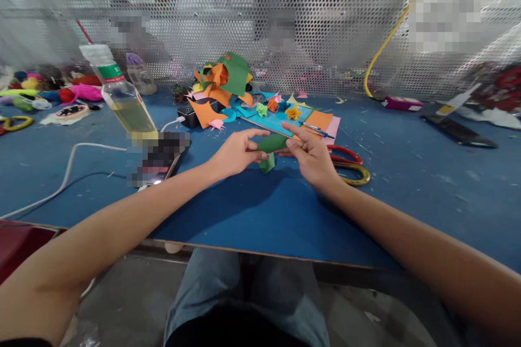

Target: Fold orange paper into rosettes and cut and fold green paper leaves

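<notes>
A piece of green paper [272,143] is held above the blue table between my two hands, with a paler green flap [267,164] hanging below it. My left hand [241,152] pinches its left end between thumb and fingers. At the right end, my right hand [310,156] grips the paper with its thumb and fingers, the index finger stretched out above. Just beyond the hands lie small folded paper flowers, among them a yellow one [293,113], an orange one [272,105] and a light green one [261,110].
Scissors with red and yellow handles [358,174] lie beside my right wrist. A pen [319,130] rests on paper sheets. Cut paper scraps [223,78] pile up behind. A bottle [124,95] and a phone [163,158] with a white cable [71,165] are left. Perforated metal [236,0] stands behind.
</notes>
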